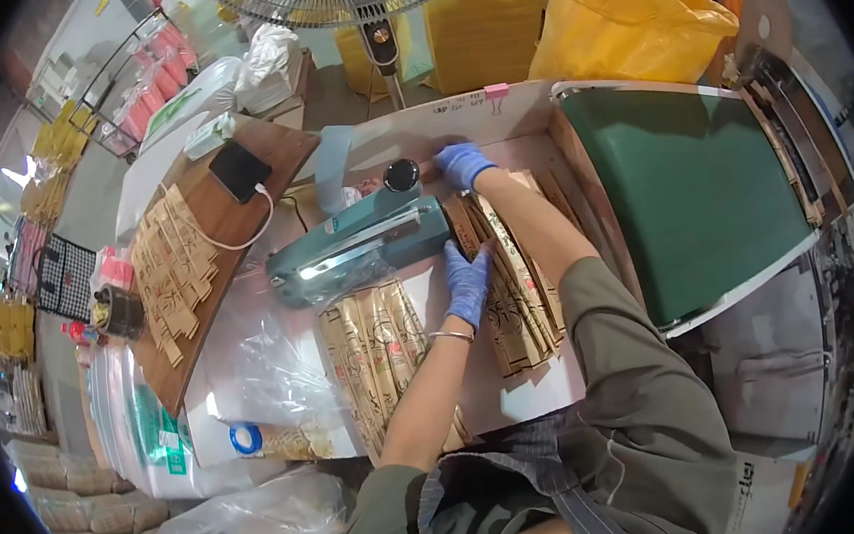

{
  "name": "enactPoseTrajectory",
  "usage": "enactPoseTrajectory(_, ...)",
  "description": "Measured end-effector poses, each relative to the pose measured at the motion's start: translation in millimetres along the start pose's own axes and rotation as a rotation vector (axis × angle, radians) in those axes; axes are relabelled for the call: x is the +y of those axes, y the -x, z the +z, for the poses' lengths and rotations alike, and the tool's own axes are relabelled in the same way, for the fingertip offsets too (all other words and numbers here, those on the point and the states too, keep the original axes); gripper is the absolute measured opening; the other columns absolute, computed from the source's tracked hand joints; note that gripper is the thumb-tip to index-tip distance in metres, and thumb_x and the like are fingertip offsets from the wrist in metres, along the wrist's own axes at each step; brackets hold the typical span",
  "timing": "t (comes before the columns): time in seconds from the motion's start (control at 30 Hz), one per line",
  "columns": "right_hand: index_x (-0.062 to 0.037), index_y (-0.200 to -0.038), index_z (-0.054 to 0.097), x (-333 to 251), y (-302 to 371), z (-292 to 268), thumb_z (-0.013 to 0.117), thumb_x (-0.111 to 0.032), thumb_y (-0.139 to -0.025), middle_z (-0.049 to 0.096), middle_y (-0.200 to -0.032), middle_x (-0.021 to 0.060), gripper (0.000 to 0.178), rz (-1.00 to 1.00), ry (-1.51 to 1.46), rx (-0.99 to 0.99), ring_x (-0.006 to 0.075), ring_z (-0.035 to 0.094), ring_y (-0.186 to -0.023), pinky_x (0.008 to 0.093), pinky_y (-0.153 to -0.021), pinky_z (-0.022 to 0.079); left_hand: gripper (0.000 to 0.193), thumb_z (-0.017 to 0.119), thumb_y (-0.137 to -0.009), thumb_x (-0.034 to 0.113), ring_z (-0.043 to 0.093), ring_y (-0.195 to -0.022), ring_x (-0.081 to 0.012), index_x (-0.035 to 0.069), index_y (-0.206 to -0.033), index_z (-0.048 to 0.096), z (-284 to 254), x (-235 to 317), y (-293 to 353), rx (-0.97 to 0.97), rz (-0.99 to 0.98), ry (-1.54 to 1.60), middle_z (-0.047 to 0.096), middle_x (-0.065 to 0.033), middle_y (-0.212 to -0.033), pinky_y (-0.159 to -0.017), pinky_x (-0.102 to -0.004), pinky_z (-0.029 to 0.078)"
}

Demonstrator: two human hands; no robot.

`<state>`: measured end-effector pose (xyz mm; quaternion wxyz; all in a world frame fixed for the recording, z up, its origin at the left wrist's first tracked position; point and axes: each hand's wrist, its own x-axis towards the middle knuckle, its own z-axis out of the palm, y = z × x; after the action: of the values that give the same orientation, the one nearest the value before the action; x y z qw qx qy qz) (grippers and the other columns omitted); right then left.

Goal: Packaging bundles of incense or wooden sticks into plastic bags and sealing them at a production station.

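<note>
Both my hands wear blue gloves. My left hand (469,286) closes around the near left edge of a row of long brown paper packets (522,305), printed in dark ink and standing side by side. Farther off, at the far end of that row, my right hand (463,167) has its fingers curled in; what they hold, if anything, is hidden. Just left of both hands lies a teal hand-press bag sealer (365,244) with a round black knob. More brown packets (378,346) lie flat in a row left of my left forearm.
A wooden board (243,221) at left bears a phone (239,171) on a white cable and loose brown packets (173,257). Clear plastic bags (270,370) and a blue tape roll (246,439) lie nearer. A green-topped surface (692,196) stands right; a fan (379,40) stands beyond.
</note>
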<state>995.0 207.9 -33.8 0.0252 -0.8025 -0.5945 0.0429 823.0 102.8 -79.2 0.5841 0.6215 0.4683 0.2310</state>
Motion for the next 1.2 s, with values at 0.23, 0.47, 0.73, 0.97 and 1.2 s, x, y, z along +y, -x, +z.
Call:
enactPoseTrajectory(0.23, -0.0103, -0.085, 0.067, -10, 11, -2, 0.052, -0.014, -0.078, 0.063, -0.093, 0.0148, 0.017, -0.043, 0.183, 0.244, 0.0305, 0.062, -0.086, 0.0386, -0.073, 0.050, 0.067, 0.071, -0.074, 0.029, 0.054, -0.100, -0.0248, -0.004, -0.122, 0.039, -6, 5, 12, -0.063, 0.038, 0.113, 0.054, -0.0188, -0.113, -0.086, -0.0315, 0.042)
enactPoseTrajectory(0.47, -0.0047, -0.103, 0.058, 8, 201, -38, 0.055, -0.034, -0.080, 0.055, -0.108, 0.0200, 0.037, 0.551, -0.103, 0.176, 0.0364, 0.057, -0.094, 0.0448, -0.080, 0.046, 0.100, 0.074, -0.061, 0.051, 0.044, -0.117, -0.0350, -0.010, -0.128, 0.032, 4, 6, -5, 0.026, -0.112, -0.058, 0.042, -0.0275, -0.127, -0.098, -0.0348, 0.034)
enactPoseTrajectory(0.73, -0.0030, -0.119, 0.048, 19, 205, 55, 0.058, -0.048, -0.080, 0.059, -0.106, 0.0216, 0.060, 0.640, -1.102, 0.426, 0.0290, 0.059, -0.096, 0.0402, -0.081, 0.048, 0.071, 0.080, -0.064, 0.029, 0.058, -0.087, -0.0183, -0.003, -0.116, 0.044, 16, 33, 8, -0.189, 0.054, 0.374, 0.057, -0.0118, -0.105, -0.071, -0.0286, 0.050)
enactPoseTrajectory(0.97, -0.0017, -0.122, 0.045, -74, 260, -16, 0.071, -0.023, -0.073, 0.059, -0.106, 0.0090, 0.059, 0.159, -2.124, 0.120, 0.0173, 0.059, -0.092, 0.0314, -0.081, 0.049, 0.085, 0.082, -0.058, 0.011, 0.056, -0.098, -0.0186, 0.009, -0.127, 0.033, -70, 19, 52, -0.496, 0.141, 0.555, 0.056, -0.0058, -0.111, -0.084, -0.0317, 0.049)
enactPoseTrajectory(1.2, -0.0066, -0.135, 0.023, -105, 304, -75, 0.085, -0.018, -0.052, 0.042, -0.127, 0.0072, 0.103, -0.296, -1.670, 0.442, 0.0205, 0.042, -0.117, 0.0340, -0.098, 0.036, 0.127, 0.089, -0.048, 0.020, 0.037, -0.123, -0.0223, 0.015, -0.142, 0.004, -132, 81, 110, -0.690, 0.688, 0.468, 0.034, -0.0096, -0.135, -0.101, -0.0391, 0.034)
